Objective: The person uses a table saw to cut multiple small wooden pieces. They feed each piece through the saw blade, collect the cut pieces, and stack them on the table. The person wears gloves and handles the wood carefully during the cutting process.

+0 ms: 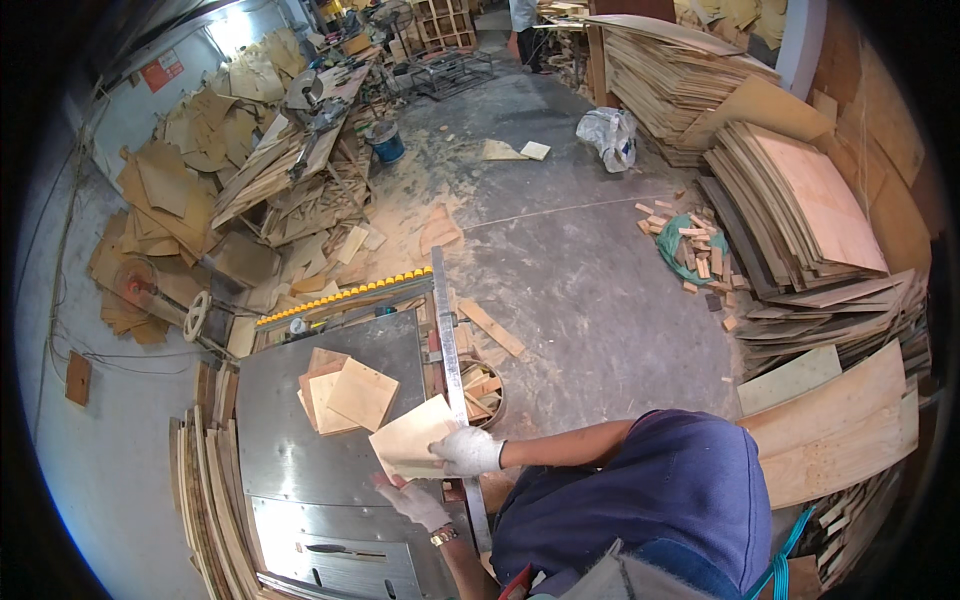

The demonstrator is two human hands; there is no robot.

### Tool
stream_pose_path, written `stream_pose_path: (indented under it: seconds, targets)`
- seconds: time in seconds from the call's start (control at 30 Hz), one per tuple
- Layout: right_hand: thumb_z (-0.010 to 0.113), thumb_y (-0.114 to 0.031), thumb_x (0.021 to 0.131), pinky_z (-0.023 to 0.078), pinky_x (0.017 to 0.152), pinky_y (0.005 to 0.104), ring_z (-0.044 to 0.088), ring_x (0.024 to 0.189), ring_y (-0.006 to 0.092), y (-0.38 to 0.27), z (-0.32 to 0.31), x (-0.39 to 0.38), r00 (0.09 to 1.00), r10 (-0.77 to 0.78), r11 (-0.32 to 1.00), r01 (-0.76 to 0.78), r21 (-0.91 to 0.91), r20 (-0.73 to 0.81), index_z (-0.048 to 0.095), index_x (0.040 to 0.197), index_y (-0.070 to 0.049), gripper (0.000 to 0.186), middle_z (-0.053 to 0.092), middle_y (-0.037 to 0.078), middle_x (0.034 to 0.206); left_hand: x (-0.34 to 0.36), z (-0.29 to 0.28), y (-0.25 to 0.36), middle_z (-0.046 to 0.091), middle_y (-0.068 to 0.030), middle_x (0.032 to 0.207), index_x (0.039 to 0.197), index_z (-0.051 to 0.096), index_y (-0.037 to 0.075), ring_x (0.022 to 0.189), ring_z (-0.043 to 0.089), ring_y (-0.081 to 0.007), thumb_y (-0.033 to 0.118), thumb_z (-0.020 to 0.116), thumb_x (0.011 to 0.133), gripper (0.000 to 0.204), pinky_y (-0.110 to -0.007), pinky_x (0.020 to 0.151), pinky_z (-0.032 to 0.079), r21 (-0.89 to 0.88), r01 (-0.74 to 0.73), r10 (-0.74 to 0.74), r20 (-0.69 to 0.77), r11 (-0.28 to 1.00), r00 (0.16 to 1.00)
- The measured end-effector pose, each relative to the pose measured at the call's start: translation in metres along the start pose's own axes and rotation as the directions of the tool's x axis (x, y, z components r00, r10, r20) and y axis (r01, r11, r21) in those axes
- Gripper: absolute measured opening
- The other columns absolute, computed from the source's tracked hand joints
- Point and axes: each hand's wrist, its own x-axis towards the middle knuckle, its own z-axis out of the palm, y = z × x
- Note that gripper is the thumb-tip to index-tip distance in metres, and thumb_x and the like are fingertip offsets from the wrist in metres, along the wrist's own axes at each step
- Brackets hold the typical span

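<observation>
A square, pale plywood piece [408,440] is held over the metal saw table by my right hand [468,452]. That hand wears a white knit glove, its fingers closed on the board's right edge beside the long metal fence [448,335]. Just below the board's near edge is my left hand [412,502], also gloved, with bare fingertips and a watch at the wrist. Its fingers are stretched and apart, and it seems to hold nothing. Several similar plywood squares [350,392] lie in a loose, fanned stack on the saw table [285,450], beyond the held board.
Near the table's front is a slotted plate [350,565] with what looks like a blade. A tub of offcuts [487,388] stands right of the fence. Long boards [200,490] lean along the left side. Plywood stacks [800,200] line the right, near a green sack of blocks [690,250].
</observation>
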Motion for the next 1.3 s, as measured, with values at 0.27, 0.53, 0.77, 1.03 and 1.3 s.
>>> stream_pose_path:
  seconds: [0.27, 0.53, 0.77, 1.03, 1.3]
  targets:
    - [0.067, -0.029, 0.083, 0.054, 0.068, 0.0495, 0.069, 0.078, 0.0384, 0.020, 0.031, -0.008, 0.974, -0.225, 0.972, 0.226, -0.068, 0.032, 0.060, 0.110, -0.004, 0.037, 0.068, 0.018, 0.083, 0.013, -0.010, -0.015, 0.064, -0.0208, 0.116, 0.122, 0.055, -0.007, 0.108, 0.059, -0.0300, 0.040, 0.039, 0.102, 0.054, -0.041, 0.101, 0.043, 0.055, -0.099, 0.092, 0.113, 0.994, 0.989]
    - [0.068, -0.029, 0.083, 0.054, 0.068, 0.0493, 0.069, 0.078, 0.0386, 0.016, 0.025, -0.006, 0.984, -0.168, 0.984, 0.171, -0.049, 0.061, 0.059, 0.111, -0.004, 0.039, 0.068, 0.019, 0.082, 0.013, -0.005, 0.007, 0.069, -0.0193, 0.106, 0.121, 0.058, -0.005, 0.103, 0.061, -0.0283, 0.026, 0.036, 0.096, 0.045, -0.044, 0.099, 0.044, -0.015, 0.007, -0.006, 0.027, 1.000, 1.000]
    - [0.068, -0.025, 0.080, 0.054, 0.068, 0.0503, 0.068, 0.078, 0.0403, 0.015, 0.018, -0.008, 0.987, -0.156, 0.987, 0.157, -0.029, 0.042, 0.058, 0.108, -0.005, 0.036, 0.067, 0.020, 0.081, 0.014, -0.002, 0.005, 0.069, -0.0184, 0.101, 0.120, 0.058, -0.005, 0.100, 0.061, -0.0279, 0.026, 0.037, 0.097, 0.044, -0.043, 0.097, 0.044, -0.002, -0.075, 0.075, 0.031, 0.997, 0.997]
    - [0.067, -0.028, 0.084, 0.054, 0.068, 0.0508, 0.068, 0.077, 0.0398, 0.008, 0.008, -0.010, 0.988, -0.082, 0.996, 0.086, -0.026, 0.127, 0.058, 0.112, -0.006, 0.037, 0.067, 0.019, 0.081, 0.011, 0.000, 0.025, 0.065, -0.0176, 0.097, 0.101, 0.064, -0.006, 0.094, 0.058, -0.0280, 0.027, 0.040, 0.098, 0.041, -0.045, 0.093, 0.045, 0.056, 0.044, -0.045, 0.012, 0.997, 0.999]
    - [0.069, -0.030, 0.082, 0.054, 0.072, 0.0500, 0.069, 0.081, 0.0389, 0.010, 0.013, -0.012, 0.986, -0.111, 0.993, 0.116, -0.027, 0.124, 0.058, 0.112, -0.005, 0.039, 0.068, 0.019, 0.087, -0.003, -0.003, 0.019, 0.061, -0.0168, 0.095, 0.100, 0.057, -0.007, 0.092, 0.057, -0.0265, 0.021, 0.040, 0.089, 0.035, -0.039, 0.086, 0.046, 0.004, 0.056, -0.056, -0.045, 0.998, 0.997]
